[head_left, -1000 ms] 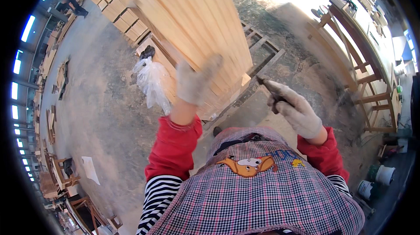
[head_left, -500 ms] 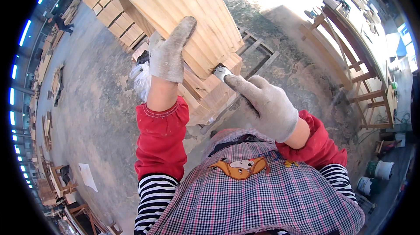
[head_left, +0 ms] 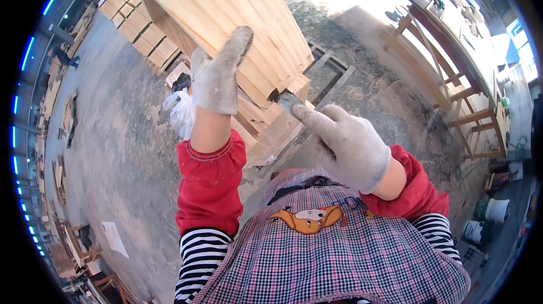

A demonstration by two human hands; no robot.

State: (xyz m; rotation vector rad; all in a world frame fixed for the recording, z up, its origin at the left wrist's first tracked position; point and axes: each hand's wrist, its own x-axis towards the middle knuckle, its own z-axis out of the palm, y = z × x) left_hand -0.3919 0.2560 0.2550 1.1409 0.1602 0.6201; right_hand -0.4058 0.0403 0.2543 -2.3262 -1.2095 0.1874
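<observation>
A pale wooden box (head_left: 232,9), perhaps a drawer, is tilted up in front of me, its broad panel facing me. My left hand (head_left: 215,86), in a white work glove, grips the box's left edge, thumb on the panel and fingers hidden behind. My gloved right hand (head_left: 353,148) is closed round a putty knife (head_left: 288,101), with the index finger stretched along its blade. Its handle is mostly hidden in the palm. Dark putty-like paste (head_left: 274,95) sits at the panel's lower corner, right by the blade tip.
Under the box are more wooden pieces (head_left: 254,142) on a slatted pallet (head_left: 334,80). A white plastic bag (head_left: 180,111) hangs at their left. Stacked wooden boxes (head_left: 138,26) stand behind, a long workbench (head_left: 452,49) at right, buckets (head_left: 492,211) lower right. A person (head_left: 62,55) is far left.
The putty knife has drawn slightly down from the panel's corner and its blade has turned, showing the dark paste there. My left hand keeps its hold on the box.
</observation>
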